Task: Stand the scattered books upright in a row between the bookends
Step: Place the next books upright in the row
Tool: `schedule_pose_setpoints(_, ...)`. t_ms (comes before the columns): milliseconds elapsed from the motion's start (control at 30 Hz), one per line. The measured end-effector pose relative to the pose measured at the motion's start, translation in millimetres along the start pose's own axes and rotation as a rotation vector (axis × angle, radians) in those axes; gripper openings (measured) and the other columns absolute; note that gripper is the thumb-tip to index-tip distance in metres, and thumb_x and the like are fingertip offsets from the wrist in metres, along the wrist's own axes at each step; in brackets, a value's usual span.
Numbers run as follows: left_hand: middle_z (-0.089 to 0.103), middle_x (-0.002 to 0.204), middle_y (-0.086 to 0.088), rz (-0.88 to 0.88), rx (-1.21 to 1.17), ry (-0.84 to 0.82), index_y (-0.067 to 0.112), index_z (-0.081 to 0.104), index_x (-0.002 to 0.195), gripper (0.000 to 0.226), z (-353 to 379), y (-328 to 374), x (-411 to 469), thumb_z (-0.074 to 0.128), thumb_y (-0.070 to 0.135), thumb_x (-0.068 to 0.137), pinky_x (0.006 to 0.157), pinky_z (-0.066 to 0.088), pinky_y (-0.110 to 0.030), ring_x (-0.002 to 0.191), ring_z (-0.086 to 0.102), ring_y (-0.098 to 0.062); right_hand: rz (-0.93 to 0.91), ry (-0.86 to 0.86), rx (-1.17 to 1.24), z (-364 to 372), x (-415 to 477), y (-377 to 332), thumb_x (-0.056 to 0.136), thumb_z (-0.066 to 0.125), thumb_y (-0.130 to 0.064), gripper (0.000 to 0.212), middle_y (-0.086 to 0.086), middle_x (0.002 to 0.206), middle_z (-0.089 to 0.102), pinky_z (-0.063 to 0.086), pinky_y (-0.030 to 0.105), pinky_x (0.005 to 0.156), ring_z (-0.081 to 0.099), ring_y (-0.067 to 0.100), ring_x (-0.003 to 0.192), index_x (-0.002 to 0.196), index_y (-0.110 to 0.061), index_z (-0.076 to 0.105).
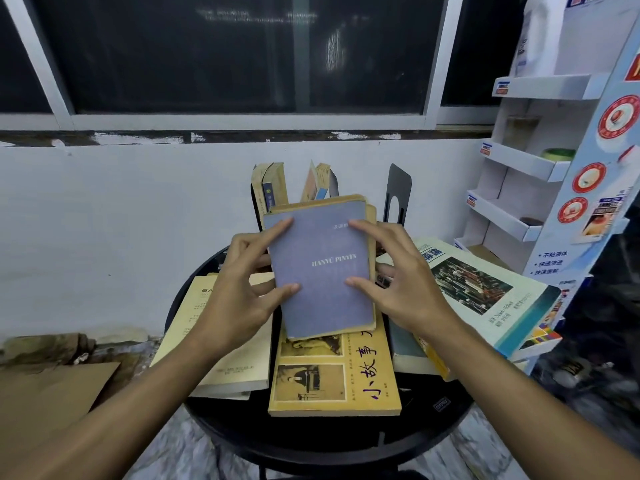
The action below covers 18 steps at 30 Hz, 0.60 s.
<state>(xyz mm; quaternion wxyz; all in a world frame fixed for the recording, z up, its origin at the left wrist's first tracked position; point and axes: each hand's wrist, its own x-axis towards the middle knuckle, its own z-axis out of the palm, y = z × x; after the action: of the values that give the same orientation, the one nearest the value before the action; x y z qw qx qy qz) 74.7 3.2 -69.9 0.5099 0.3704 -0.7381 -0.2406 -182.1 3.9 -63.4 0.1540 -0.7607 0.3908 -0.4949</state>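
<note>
Both hands — left hand [239,282], right hand [398,282] — grip blue book [322,271] reading "HANYU PINYIN".

2 bare forearms enter from the lower left and lower right of the frame, without sleeves, watch or rings; left hand [239,289], right hand [398,289].

Round black table [446,415] bears flat-lying books [334,372]; upright books [273,185], apparently between bookends [397,192].
</note>
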Motion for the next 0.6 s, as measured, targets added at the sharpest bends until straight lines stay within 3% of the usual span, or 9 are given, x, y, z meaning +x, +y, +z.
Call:
schedule_pose_setpoints(100, 0.039, 0.136, 0.006, 0.039, 0.026, 0.021, 0.054, 0.042, 0.144, 0.084, 1, -2, -2, 0.079, 0.013, 0.081, 0.089, 0.059, -0.028, 0.121, 0.056, -0.015, -0.041, -0.002, -0.081, 1, 2, 3, 0.086, 0.081, -0.012, 0.074, -0.008, 0.143, 0.041, 0.050, 0.020, 0.101, 0.045, 0.005, 0.135, 0.149, -0.030, 0.046)
schedule_pose_setpoints(233, 0.039, 0.143, 0.005, 0.034, 0.023, -0.060, 0.052, 0.042, 0.144, 0.080, -4, -7, -7, 0.077, 0.012, 0.085, 0.096, 0.058, -0.038, 0.130, 0.052, -0.017, -0.118, 0.006, -0.193, 5, -2, 7, 0.084, 0.082, -0.015, 0.077, -0.003, 0.151, 0.035, 0.044, 0.038, 0.112, 0.040, 0.011, 0.140, 0.149, -0.028, 0.044)
schedule_pose_setpoints(300, 0.040, 0.145, 0.002, 0.049, -0.010, -0.108, 0.043, 0.045, 0.146, 0.075, -8, -9, -8, 0.075, 0.009, 0.087, 0.098, 0.056, -0.042, 0.132, 0.051, -0.024, -0.161, 0.052, -0.344, 8, -3, 5, 0.081, 0.085, -0.018, 0.076, 0.004, 0.155, 0.028, 0.039, 0.038, 0.115, 0.038, 0.017, 0.140, 0.147, -0.027, 0.048)
schedule_pose_setpoints(400, 0.041, 0.144, -0.002, 0.047, -0.062, -0.144, 0.035, 0.047, 0.146, 0.070, -12, -10, -7, 0.072, 0.006, 0.088, 0.098, 0.056, -0.046, 0.130, 0.053, -0.030, -0.229, 0.141, -0.589, 12, -4, -3, 0.078, 0.087, -0.022, 0.072, 0.009, 0.151, 0.030, 0.043, 0.043, 0.106, 0.041, 0.027, 0.124, 0.143, -0.023, 0.055)
schedule_pose_setpoints(500, 0.042, 0.144, -0.001, 0.045, -0.094, -0.158, 0.035, 0.049, 0.145, 0.068, -14, -10, -8, 0.070, 0.004, 0.089, 0.098, 0.056, -0.047, 0.131, 0.053, -0.031, -0.311, 0.109, -0.601, 16, -4, -11, 0.083, 0.081, -0.016, 0.067, 0.010, 0.138, 0.045, 0.048, 0.042, 0.096, 0.047, 0.027, 0.115, 0.144, -0.015, 0.054)
schedule_pose_setpoints(600, 0.043, 0.145, 0.000, 0.053, -0.133, -0.166, 0.032, 0.050, 0.145, 0.065, -15, -10, -13, 0.068, 0.000, 0.090, 0.099, 0.055, -0.047, 0.134, 0.051, -0.030, -0.317, 0.054, -0.561, 21, -8, -22, 0.089, 0.074, -0.018, 0.065, 0.009, 0.137, 0.047, 0.047, 0.035, 0.098, 0.048, 0.025, 0.120, 0.149, -0.013, 0.048)
